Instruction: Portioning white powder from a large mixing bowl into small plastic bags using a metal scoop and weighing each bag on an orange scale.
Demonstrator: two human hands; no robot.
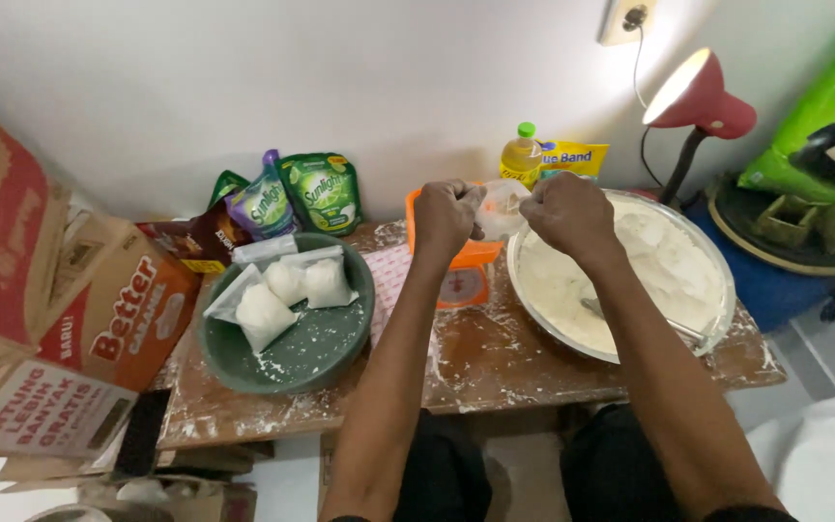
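A small clear bag (503,208) is held up between both hands, above the tabletop's back edge, over the orange scale (464,259). The left hand (448,215) is clenched on the bag's left side; the right hand (566,213) is closed on its right side, fingers pinched at the top.

Just right, a wide metal bowl (717,319) of white flour is set at the tabletop's right end, with a spoon (630,317) lying in it. Left of the scale, a green basin (302,362) is seen with filled white bags (287,290) inside. Along the back edge, green and purple pouches (292,198), an oil bottle (522,155) and a yellow sachet (577,157) are lined up. Flour is dusted over the wooden table (495,362). A red lamp (703,97) is lit beyond the right corner; cardboard boxes (60,319) are stacked off the left edge.
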